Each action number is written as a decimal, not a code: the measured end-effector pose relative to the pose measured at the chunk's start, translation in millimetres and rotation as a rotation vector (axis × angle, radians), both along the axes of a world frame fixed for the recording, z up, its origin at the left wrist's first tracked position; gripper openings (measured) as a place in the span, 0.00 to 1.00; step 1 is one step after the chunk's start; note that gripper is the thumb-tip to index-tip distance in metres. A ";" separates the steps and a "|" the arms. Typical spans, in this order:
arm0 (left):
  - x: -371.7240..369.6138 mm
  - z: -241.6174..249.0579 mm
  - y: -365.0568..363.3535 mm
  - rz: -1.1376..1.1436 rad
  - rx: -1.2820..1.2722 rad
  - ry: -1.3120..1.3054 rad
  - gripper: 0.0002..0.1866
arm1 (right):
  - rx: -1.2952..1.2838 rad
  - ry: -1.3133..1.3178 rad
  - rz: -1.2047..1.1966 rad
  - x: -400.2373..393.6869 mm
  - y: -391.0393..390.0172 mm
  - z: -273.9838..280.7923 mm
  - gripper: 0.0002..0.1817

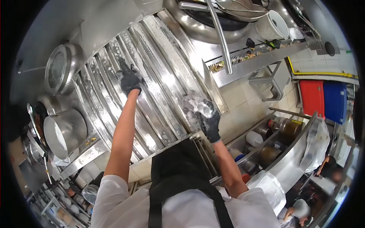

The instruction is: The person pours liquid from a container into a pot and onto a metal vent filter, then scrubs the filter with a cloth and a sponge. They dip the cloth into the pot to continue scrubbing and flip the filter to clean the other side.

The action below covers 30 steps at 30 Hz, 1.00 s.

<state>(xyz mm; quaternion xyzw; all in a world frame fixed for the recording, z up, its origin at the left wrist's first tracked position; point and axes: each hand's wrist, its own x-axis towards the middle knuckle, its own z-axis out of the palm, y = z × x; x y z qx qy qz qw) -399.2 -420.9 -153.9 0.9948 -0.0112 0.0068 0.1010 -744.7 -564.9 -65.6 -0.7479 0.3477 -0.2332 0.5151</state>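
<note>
A slatted metal panel (pixel 152 68), like a range-hood baffle filter, lies tilted in front of me with suds on its ridges. My left hand (pixel 130 80), in a black glove, rests on the slats left of the middle; its fingers look spread over the metal, with no tool visible in them. Near the panel's right edge, my right hand (pixel 210 123), gloved in black too, is closed on a foamy grey scouring pad (pixel 194 108). White lather covers the pad and part of the glove. The exact edges of the pad are hidden by foam.
A large steel wok (pixel 186 24), strainers and a white bucket (pixel 273 24) stand at upper right. Food scraps (pixel 241 57) line a drain grate. Pots (pixel 64 133) sit at left. A shelf of jars (pixel 291 131), a grey stool (pixel 272 81) and other people (pixel 298 211) are at right.
</note>
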 end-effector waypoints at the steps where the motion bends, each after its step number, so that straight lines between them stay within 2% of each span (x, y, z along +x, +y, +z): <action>1: 0.4 0.3 -1.5 -0.021 -0.002 -0.030 0.38 | -0.001 -0.021 0.004 -7.6 -0.9 13.4 0.24; 2: 2.1 -2.4 -3.4 -0.038 -0.020 0.011 0.38 | -0.003 -0.043 0.008 -6.8 -1.2 43.5 0.23; 4: -1.2 7.5 1.7 0.061 -0.049 0.086 0.40 | 0.287 -0.264 0.003 -14.1 -16.4 110.9 0.22; 5: -1.9 11.5 2.2 0.024 -0.051 0.063 0.40 | 0.030 -0.181 0.085 -21.3 -24.4 122.2 0.22; 6: 1.1 11.5 0.6 0.041 -0.039 0.066 0.40 | 0.031 -0.184 0.089 -30.8 -32.0 118.4 0.22; 8: -2.1 12.5 -0.6 0.061 -0.023 0.080 0.40 | 0.276 -0.133 0.006 -54.7 -43.2 91.8 0.24; 9: -3.4 19.9 -3.2 0.080 -0.024 0.121 0.35 | 0.277 -0.125 0.008 -63.5 -47.1 67.1 0.24; 11: -7.6 29.1 -7.7 0.115 -0.032 0.167 0.34 | -0.129 0.091 -0.009 -70.2 -59.3 15.5 0.27; 12: -14.6 31.7 -3.9 -0.013 -0.068 0.066 0.37 | -0.485 0.403 0.125 -66.3 -65.8 8.1 0.28; 14: -14.9 34.9 1.4 -0.137 -0.057 0.127 0.44 | -0.560 0.426 0.197 -53.8 -71.8 -10.3 0.30; 15: -12.9 18.5 1.3 -0.040 -0.030 0.013 0.41 | -0.628 0.452 0.252 -47.9 -70.5 -17.5 0.32; 16: -9.2 4.1 7.3 -0.039 -0.114 0.046 0.34 | -0.683 0.463 0.194 -41.0 -65.9 -25.2 0.35; 17: -11.9 11.0 6.3 -0.026 -0.168 0.062 0.30 | -0.699 0.459 0.212 -24.9 -67.9 -32.1 0.35; 19: -18.8 20.6 5.4 -0.043 -0.279 0.029 0.26 | -0.571 0.289 0.224 7.7 -76.1 -40.7 0.33; 20: -20.5 21.4 4.7 -0.073 -0.336 -0.020 0.25 | -0.534 0.247 0.231 25.2 -79.7 -43.8 0.38; 21: -21.7 23.4 3.4 -0.049 -0.349 -0.008 0.25 | -0.548 0.258 0.255 46.1 -78.9 -42.8 0.38; 23: -19.8 22.1 2.8 -0.055 -0.269 0.005 0.25 | -0.299 0.079 0.142 92.8 -84.0 -46.1 0.42; 24: -18.1 18.1 4.4 -0.040 -0.227 0.041 0.25 | -0.443 0.192 0.226 112.6 -95.9 -57.1 0.45; 25: -16.1 14.5 5.9 -0.027 -0.183 0.079 0.26 | -0.346 0.141 0.192 134.9 -102.5 -70.7 0.42; 26: -12.5 25.2 6.6 0.010 -0.197 0.302 0.26 | -0.767 0.215 0.281 167.5 -112.1 -62.7 0.40; 27: -10.7 39.5 7.2 0.042 -0.202 0.532 0.26 | -0.789 0.245 0.242 201.4 -114.0 -68.3 0.37; 28: -10.4 62.5 -0.8 0.073 -0.138 0.518 0.25 | -0.716 0.213 0.282 241.7 -126.8 -71.1 0.37; 29: -13.4 47.9 3.9 0.055 -0.126 0.532 0.25 | -0.640 0.183 0.319 282.3 -139.5 -73.6 0.38; 30: -16.7 24.1 9.8 -0.064 -0.236 0.201 0.24 | -0.775 0.145 0.262 330.0 -145.3 -76.3 0.38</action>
